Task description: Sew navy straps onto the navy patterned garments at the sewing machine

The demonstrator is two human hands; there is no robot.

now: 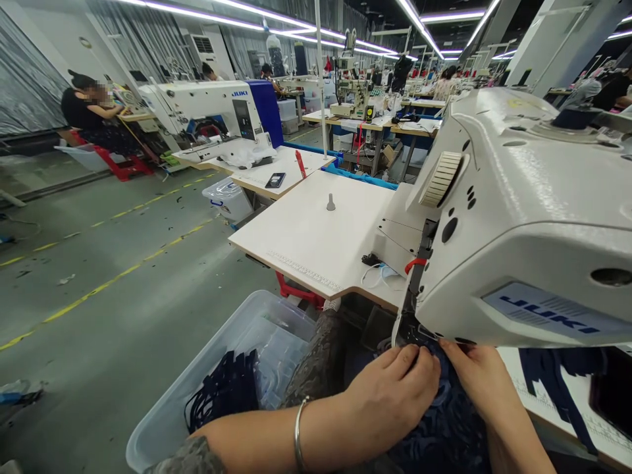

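Dark navy patterned fabric [444, 424] hangs over my lap and runs up to the sewing end of a white JUKI sewing machine [538, 217]. My left hand [390, 395], with a silver bangle at the wrist, is closed with its fingertips pinching the fabric's upper edge. Just right of it, below the machine head, my right hand [486, 378] grips the same fabric between thumb and fingers. The machine head and my hands hide the exact stitching point and part of the right fingers.
A clear plastic bin [165, 401] with navy strips [230, 388] stands left of my legs. More navy strips [555, 378] lie at the right. A grey peg-like piece [330, 203] stands on the white tabletop [301, 230]. Another JUKI machine [207, 105] and a seated person [96, 118] are farther off.
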